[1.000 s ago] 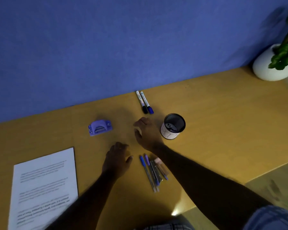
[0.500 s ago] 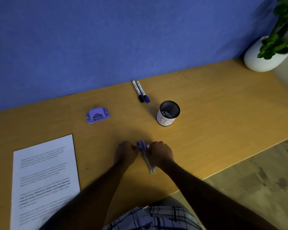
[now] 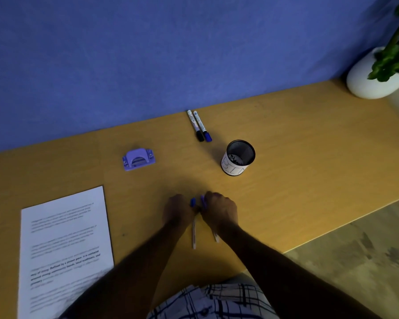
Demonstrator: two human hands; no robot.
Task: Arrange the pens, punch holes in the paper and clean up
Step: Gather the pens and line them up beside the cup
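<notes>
**Pens bunched at the front edge, both hands on them**

The pens (image 3: pixel 194 233) lie near the front edge of the desk (image 3: pixel 309 157), about midway along it, caps pointing toward the back edge. The left hand (image 3: pixel 179 210) and right hand (image 3: pixel 220 211) flank them knuckles up, fingers curled in around the capped ends. The bare barrels stick out toward the person. How many pens the right hand covers cannot be told.

They look like light, stiff plastic sticks with smooth, round barrels. That likely makes them apt to roll or slide out of a loose bunch. Holding them mid-barrel, squeezed together as one bundle, should keep them from fanning. A grip by the caps alone risks a cap pulling off.

The cup (image 3: pixel 238 157) stands upright farther back and to the right. It looks light and could tip if the bundle knocks its rim. Two markers (image 3: pixel 199 126) lie by the back edge. The punch (image 3: pixel 138 159) and paper (image 3: pixel 65 249) sit to the left, untouched.
</notes>
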